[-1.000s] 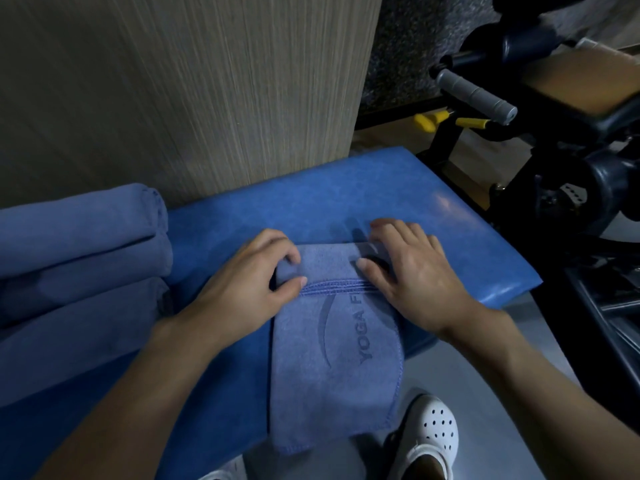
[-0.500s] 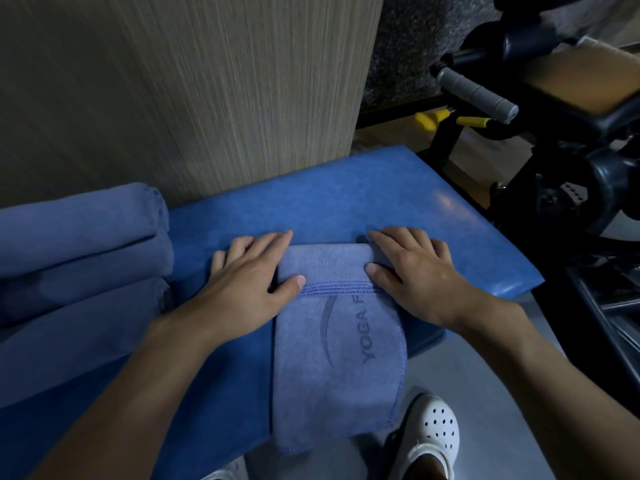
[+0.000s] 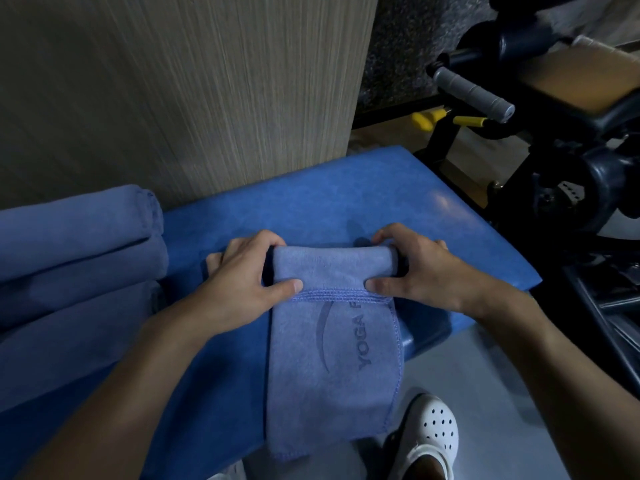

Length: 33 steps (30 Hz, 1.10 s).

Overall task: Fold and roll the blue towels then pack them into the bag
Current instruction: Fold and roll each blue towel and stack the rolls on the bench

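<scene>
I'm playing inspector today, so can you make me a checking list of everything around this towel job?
Surface: blue padded bench, shiny, set against a wood-grain wall panel.
Job's things: blue towel printed YOGA, far end rolled, loose end hanging over the bench's near edge; rolled towels stacked on the left; no bag seen.
Clutter: nothing seen.
Grippers: left hand and right hand each grip one end of the roll.
Cables: nothing seen.
Surroundings: black gym machine with grey handle on the right; white clog on grey floor.
</scene>
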{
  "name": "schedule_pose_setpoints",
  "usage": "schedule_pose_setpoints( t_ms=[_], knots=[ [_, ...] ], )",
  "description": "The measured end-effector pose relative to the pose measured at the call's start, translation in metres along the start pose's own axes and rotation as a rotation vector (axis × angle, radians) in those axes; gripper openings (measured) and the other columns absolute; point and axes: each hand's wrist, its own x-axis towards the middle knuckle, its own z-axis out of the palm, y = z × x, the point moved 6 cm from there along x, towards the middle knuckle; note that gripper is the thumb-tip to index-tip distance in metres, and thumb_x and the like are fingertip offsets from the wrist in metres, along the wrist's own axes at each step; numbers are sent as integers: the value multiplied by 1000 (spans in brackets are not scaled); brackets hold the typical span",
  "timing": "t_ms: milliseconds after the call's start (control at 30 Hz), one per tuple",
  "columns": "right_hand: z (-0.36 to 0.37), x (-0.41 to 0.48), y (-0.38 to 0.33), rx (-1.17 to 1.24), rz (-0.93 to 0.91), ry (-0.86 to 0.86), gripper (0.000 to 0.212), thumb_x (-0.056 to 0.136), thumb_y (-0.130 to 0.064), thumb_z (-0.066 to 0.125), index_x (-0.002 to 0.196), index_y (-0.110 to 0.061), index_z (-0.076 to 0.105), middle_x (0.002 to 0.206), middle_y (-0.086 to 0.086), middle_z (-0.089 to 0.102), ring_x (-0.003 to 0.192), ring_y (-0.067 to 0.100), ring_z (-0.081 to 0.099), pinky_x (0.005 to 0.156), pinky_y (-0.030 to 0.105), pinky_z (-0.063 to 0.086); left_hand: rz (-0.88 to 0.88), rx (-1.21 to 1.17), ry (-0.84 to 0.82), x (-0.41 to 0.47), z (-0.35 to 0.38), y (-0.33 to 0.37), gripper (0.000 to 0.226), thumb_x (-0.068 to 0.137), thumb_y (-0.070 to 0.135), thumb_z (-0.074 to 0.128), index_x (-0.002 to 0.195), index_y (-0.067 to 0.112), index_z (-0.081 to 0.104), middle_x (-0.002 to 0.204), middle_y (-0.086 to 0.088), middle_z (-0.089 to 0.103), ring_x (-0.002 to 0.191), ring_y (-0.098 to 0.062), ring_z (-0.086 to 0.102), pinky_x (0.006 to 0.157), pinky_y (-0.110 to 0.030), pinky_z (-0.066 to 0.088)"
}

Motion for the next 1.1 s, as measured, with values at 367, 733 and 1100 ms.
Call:
schedule_pose_setpoints(
  t_ms=[367,733,1100],
  knots=[
    [-9,1,-13,-20,-105,314,39,75,-29,79,95,-33,47,88,-25,47,92,4,42,95,38,37,22,-157,245,8,-11,5,38,82,25,75,103,45,51,107,18,61,113,-16,52,96,-19,25],
    [-6,-34,-16,137,-216,229,30,89,-60,46,90,-32,57,95,-14,58,96,7,57,89,44,46,151,-272,78,-19,-14,20,37,78,67,53,93,34,57,100,9,62,95,-14,60,87,-43,49],
    [5,-36,-3,160,-120,108,42,80,-65,51,107,-33,55,107,-15,62,105,7,59,93,41,48,112,-106,-78,-25,-4,13,67,67,76,50,124,40,51,122,25,51,119,3,47,105,-29,40]
  ],
)
